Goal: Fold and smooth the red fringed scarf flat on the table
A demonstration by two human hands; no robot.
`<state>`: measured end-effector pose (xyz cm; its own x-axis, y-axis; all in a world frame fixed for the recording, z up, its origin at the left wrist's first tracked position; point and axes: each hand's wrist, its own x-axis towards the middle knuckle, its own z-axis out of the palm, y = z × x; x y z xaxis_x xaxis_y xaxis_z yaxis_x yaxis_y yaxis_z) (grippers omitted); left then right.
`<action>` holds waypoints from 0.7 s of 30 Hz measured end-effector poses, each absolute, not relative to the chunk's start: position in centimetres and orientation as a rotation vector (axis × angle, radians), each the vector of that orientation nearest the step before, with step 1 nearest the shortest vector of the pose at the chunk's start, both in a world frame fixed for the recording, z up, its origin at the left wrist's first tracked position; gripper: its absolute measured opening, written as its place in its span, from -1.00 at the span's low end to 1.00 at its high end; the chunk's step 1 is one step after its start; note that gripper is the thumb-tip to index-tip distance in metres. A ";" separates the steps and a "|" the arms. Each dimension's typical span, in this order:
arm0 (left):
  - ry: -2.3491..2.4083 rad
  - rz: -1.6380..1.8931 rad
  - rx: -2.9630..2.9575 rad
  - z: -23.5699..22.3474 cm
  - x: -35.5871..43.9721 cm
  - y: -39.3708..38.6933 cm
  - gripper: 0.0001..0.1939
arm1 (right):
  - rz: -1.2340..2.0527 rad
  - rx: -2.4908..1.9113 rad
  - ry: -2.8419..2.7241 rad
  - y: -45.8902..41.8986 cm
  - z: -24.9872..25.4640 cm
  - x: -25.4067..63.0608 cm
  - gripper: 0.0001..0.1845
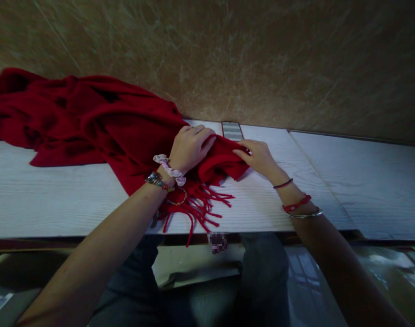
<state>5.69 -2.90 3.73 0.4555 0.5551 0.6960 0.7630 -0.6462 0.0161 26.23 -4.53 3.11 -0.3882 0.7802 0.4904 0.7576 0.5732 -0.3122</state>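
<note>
A long red scarf (125, 122) lies in loose folds over the left and middle of the white wood-grain table. Its fringed end points toward me, and a few strands hang past the front edge. My left hand (191, 147), with a ring on one finger, is closed on the cloth near the middle; part of its grip is hidden under the fingers. To its right, my right hand (258, 158) pinches the scarf's right end between thumb and fingers. Between the two hands the fabric is folded over.
A phone-like flat object (232, 130) with a dark edge lies behind the scarf, against the brown marbled wall (228, 59). A seam crosses the white tabletop (330, 200) on the right. My legs are below the front edge.
</note>
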 end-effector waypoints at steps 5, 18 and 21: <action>-1.140 -1.003 -2.345 3.8 5.0 -2.4 -0.75 | 0.139 -1.317 -2.324 -4.3 3.2 27.0 -0.89; -1.225 -1.060 -2.273 3.9 4.3 -1.7 -0.75 | 0.278 -1.371 -2.103 -3.7 2.9 28.0 -0.92; -1.223 -1.055 -2.292 4.0 4.4 -1.9 -0.76 | 0.262 -1.353 -2.046 -3.6 2.7 28.1 -0.91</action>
<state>4.39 -1.86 3.99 0.3553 0.5682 0.7422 0.8174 -0.5740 0.0482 28.08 -3.61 2.67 -0.2449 0.8766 0.4141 0.7437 0.4439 -0.4998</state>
